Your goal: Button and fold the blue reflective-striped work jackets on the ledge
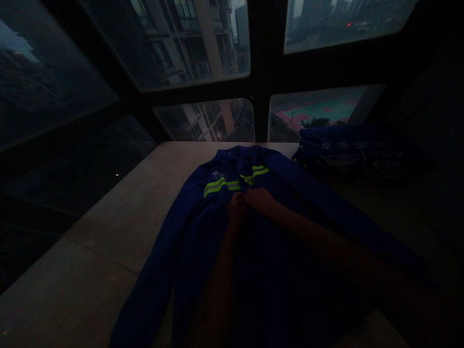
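A dark blue work jacket (206, 227) with yellow-green reflective stripes across the chest lies spread out, collar toward the windows and sleeves out to both sides. My left hand (237, 205) is closed at the jacket's front opening, just below the stripes. Right beside it, my right hand (261, 200) is closed too, its fingers pinching the front edge. The two hands meet at the middle of the chest. Dim light and the fingers hide whether a button or only cloth is between them. White print shows on the chest above the left stripe.
The jacket rests on a pale stone ledge (108, 232). To the right rear sits a folded dark blue garment (340, 150) with white lettering. Dark-framed windows (203, 38) rise behind and to the left. The right side is in deep shadow.
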Tool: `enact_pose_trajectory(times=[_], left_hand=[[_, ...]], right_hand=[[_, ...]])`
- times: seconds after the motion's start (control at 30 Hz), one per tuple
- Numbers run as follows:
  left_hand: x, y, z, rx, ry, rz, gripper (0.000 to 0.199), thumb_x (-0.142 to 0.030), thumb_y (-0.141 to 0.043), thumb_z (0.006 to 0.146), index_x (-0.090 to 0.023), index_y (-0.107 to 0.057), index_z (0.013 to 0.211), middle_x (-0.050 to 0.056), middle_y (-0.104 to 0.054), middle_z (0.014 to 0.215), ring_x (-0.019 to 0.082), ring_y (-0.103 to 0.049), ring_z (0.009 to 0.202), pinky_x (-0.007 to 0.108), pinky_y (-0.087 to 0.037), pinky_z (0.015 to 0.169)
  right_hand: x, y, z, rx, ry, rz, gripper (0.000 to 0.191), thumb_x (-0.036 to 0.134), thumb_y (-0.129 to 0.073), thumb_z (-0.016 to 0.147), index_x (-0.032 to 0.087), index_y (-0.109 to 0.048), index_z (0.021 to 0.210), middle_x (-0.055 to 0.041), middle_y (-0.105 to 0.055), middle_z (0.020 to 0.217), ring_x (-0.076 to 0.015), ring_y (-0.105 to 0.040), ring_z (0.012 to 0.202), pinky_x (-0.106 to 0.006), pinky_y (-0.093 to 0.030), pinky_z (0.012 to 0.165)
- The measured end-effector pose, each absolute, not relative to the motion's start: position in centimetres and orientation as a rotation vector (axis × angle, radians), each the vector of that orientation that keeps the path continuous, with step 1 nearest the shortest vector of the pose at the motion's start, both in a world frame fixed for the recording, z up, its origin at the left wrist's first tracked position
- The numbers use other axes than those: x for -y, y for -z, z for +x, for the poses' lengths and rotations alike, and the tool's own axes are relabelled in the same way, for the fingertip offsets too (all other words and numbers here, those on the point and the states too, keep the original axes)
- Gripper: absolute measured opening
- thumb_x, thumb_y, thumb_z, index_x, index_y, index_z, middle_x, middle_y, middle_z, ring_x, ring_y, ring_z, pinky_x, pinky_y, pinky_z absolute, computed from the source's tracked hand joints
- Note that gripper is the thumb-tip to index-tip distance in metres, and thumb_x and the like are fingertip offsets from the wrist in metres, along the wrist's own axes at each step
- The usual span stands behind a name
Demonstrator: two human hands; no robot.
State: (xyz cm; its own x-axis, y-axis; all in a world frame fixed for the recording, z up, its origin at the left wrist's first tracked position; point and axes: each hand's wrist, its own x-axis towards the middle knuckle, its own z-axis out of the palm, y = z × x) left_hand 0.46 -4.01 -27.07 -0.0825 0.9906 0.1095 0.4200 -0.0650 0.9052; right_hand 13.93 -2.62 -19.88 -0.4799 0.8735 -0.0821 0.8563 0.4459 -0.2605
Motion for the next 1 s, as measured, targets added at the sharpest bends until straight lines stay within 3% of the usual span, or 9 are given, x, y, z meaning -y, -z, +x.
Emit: enact_pose_trajectory(times=[0.27,0.47,0.6,0.77,1.0], left_hand=[[4.3,26.8,1.0,-1.635,-1.121,1.631,0.023,-0.023,-0.058,0.084,-0.020,-0.059,0.107,0.003,-0.074,0.082,0.019,-0.071,0.078,0.028,-0.050,0.070],[4.3,26.6,1.3,-1.685,-1.097,1.708,0.023,-0.021,-0.058,0.086,-0.020,-0.060,0.109,0.004,-0.074,0.083,0.020,-0.071,0.079,0.030,-0.050,0.074],[4.3,26.5,1.4,-1.701,-1.082,1.725,0.026,-0.018,-0.059,0.085,-0.020,-0.060,0.110,0.004,-0.073,0.083,0.020,-0.070,0.078,0.030,-0.051,0.073],[4.4,26.5,1.6,-1.687,-1.064,1.747,0.034,-0.013,-0.061,0.080,-0.020,-0.060,0.113,0.005,-0.072,0.089,0.018,-0.069,0.080,0.028,-0.053,0.071],[4.4,26.7,1.6,-1.721,-1.049,1.801,0.036,-0.014,-0.061,0.080,-0.021,-0.060,0.115,0.005,-0.071,0.092,0.019,-0.068,0.083,0.030,-0.053,0.076]], right_hand=[[2.2,22.1,15.7,2.352,-0.584,-1.728,0.031,0.028,-0.042,0.098,0.017,-0.068,0.109,-0.0140,-0.068,0.116,-0.0231,-0.066,0.102,-0.029,-0.047,0.081],[0.6,23.9,15.5,2.199,-0.818,-1.753,0.030,0.025,-0.045,0.095,0.016,-0.073,0.101,-0.0072,-0.074,0.105,-0.0153,-0.067,0.092,-0.020,-0.043,0.071],[-0.1,24.1,15.8,2.175,-0.904,-1.730,0.028,0.027,-0.051,0.092,0.016,-0.077,0.093,-0.0067,-0.076,0.093,-0.0157,-0.068,0.083,-0.020,-0.042,0.067],[-0.3,24.2,16.1,2.143,-0.933,-1.759,0.026,0.026,-0.053,0.090,0.016,-0.077,0.095,-0.0070,-0.075,0.098,-0.0155,-0.067,0.084,-0.019,-0.040,0.064],[-0.8,23.7,15.8,2.179,-0.980,-1.804,0.031,0.031,-0.055,0.092,0.013,-0.076,0.079,-0.0056,-0.073,0.076,-0.0128,-0.063,0.066,-0.020,-0.036,0.055]])
